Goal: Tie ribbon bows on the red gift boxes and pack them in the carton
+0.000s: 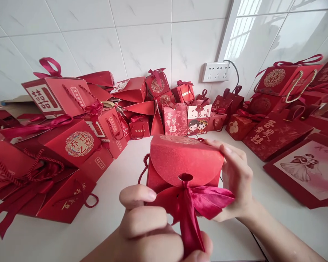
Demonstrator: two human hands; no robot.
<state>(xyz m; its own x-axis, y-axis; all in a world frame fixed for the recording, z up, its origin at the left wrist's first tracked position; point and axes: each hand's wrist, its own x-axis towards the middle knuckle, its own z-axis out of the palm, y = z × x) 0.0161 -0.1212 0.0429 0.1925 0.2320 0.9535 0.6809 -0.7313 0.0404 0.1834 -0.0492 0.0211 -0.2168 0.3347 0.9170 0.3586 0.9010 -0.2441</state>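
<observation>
A red gift box (184, 158) is held up in front of me, its rounded flap facing me with a round hole near the edge. A dark pink satin ribbon (190, 218) comes out at that hole and hangs down, with a loop spreading to the right. My left hand (153, 225) is closed, its thumb and fingers pinching the hanging ribbon below the box. Around the box's right side my right hand (236, 174) is wrapped, thumb up near the top edge. A twisted red cord handle (144, 169) sticks out at the box's left side.
Many red gift boxes with ribbons and cords are piled on the left (79, 140), along the back (176, 118) and on the right (278, 134) of the white table (117, 189). A power socket panel (215, 72) with a dark cable sits on the tiled wall.
</observation>
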